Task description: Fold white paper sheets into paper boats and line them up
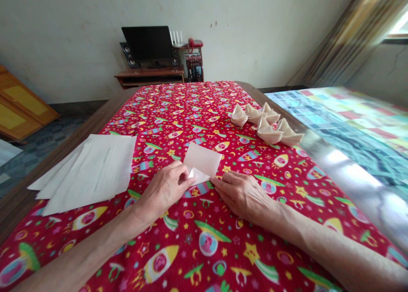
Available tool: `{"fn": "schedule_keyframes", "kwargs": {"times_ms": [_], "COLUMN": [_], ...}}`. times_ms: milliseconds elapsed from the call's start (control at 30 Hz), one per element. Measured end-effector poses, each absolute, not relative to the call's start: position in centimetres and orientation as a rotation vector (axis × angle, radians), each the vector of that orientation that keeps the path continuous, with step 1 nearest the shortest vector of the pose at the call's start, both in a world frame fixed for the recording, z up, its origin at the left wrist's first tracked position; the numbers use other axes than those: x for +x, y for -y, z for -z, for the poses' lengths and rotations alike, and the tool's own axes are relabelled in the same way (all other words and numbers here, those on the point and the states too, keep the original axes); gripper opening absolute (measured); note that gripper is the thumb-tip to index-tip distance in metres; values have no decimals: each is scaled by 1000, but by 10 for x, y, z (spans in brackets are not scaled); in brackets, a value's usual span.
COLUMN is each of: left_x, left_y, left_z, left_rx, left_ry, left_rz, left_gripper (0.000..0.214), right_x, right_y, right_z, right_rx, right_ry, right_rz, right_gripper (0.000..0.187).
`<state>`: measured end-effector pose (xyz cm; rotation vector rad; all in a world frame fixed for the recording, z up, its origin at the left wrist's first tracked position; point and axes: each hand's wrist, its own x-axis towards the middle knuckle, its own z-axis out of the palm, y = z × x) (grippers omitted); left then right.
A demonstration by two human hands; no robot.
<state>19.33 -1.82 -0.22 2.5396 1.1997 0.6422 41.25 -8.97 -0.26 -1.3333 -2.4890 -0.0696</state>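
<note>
A small white sheet of paper [204, 160], partly folded, lies on the red patterned tablecloth [197, 109] in front of me. My left hand [165, 188] pinches the folded near-left corner of it between thumb and fingers. My right hand [244, 194] lies flat on the cloth, fingers stretched out, its fingertips pressing the paper's near edge. Several finished folded paper boats [267, 122] sit in a cluster further back on the right.
A stack of white paper sheets [92, 168] lies at the left on the cloth. Beyond the table stand a low wooden desk with a dark monitor [148, 43], speakers and a red telephone [195, 42]. A bed with a checked cover [350, 122] is on the right.
</note>
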Motion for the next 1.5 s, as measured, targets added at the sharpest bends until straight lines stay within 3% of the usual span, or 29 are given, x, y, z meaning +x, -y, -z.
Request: {"fn": "schedule_keyframes", "kwargs": {"times_ms": [400, 533, 667, 867, 1500], "left_x": [192, 192, 193, 195, 177], "left_y": [18, 16, 19, 34, 52], "left_z": [0, 4, 1, -6, -3], "left_rx": [2557, 2568, 2692, 2969, 3063], "left_ry": [-1272, -1302, -1145, -809, -877], "left_rz": [-577, -638, -700, -413, -253], "left_gripper": [27, 13, 44, 39, 69], "right_x": [413, 412, 411, 411, 410], "right_y": [90, 90, 90, 90, 90], "right_z": [0, 0, -1, -2, -8], "right_rx": [-1357, -1362, -1367, -1381, -1432], "right_ry": [2491, 2488, 2492, 2502, 2574], "right_rz": [-5, 1, 4, 1, 78], "right_gripper": [26, 24, 24, 24, 26]}}
